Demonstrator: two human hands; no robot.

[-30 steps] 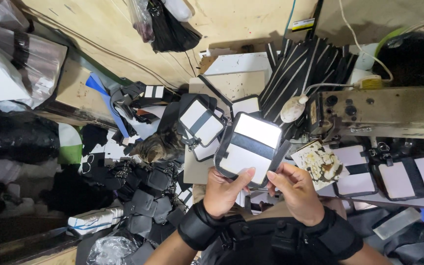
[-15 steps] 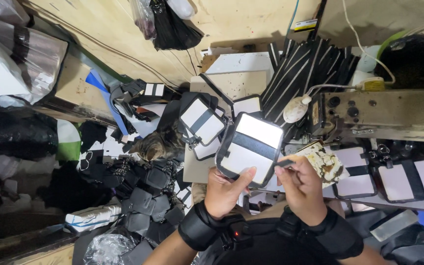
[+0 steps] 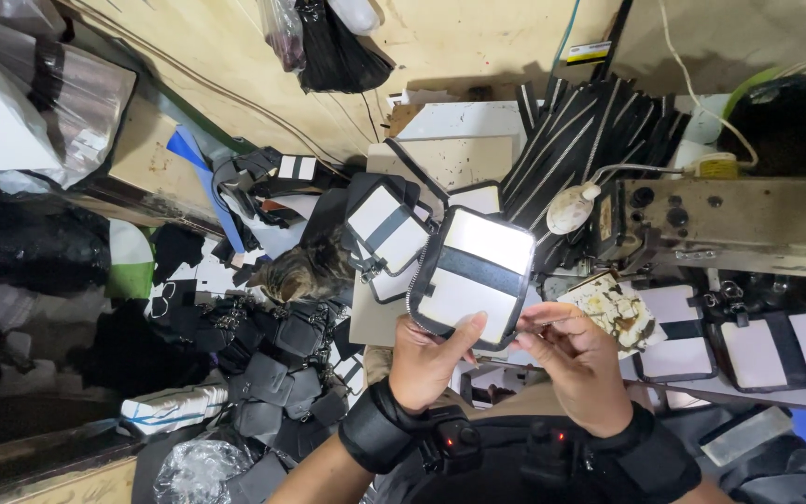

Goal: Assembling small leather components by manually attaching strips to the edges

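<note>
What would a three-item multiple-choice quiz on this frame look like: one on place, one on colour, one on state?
1. Where does the cat lie relative to the white panel held in the hands?
A. Left of it in the picture
B. Right of it
C. On top of it

2. What colour is the band across the held panel?
A. Red
B. Black
C. Green

3. How is the panel held?
A. Flat on the table, untouched
B. Gripped by the left hand, right hand beside its edge
C. Hanging from a hook

Answers:
1 A, the cat sits among the black pieces, picture-left of the panel.
2 B, a dark stripe crosses the white face.
3 B, the left thumb rests on the panel's lower edge while the right fingers meet its corner.
</note>
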